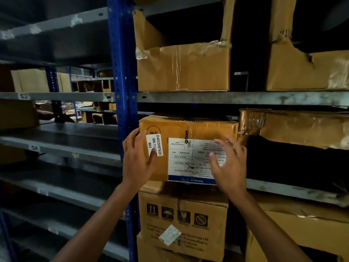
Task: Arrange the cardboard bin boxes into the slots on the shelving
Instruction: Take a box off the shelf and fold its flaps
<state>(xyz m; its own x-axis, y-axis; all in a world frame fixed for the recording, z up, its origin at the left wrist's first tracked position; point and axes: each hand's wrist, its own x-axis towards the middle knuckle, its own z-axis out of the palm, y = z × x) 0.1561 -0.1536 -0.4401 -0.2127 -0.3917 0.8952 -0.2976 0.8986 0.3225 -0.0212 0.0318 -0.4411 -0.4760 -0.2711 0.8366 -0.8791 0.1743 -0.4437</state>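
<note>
A closed brown cardboard box [188,129] with a white printed label sits in the left slot of the middle shelf [294,191], its face toward me. My left hand [137,157] lies flat against the box's left front edge, thumb over a small white sticker. My right hand [229,163] hovers with spread fingers at the right part of the label; contact is unclear. An open-fronted torn bin box [294,129] stands in the slot to the right.
A blue upright post [122,72] borders the box on the left. Above, two cut-open bin boxes [183,69] [306,72] stand on the upper shelf. Below sits a printed carton [181,224]. Grey shelves [62,144] stretch away at the left.
</note>
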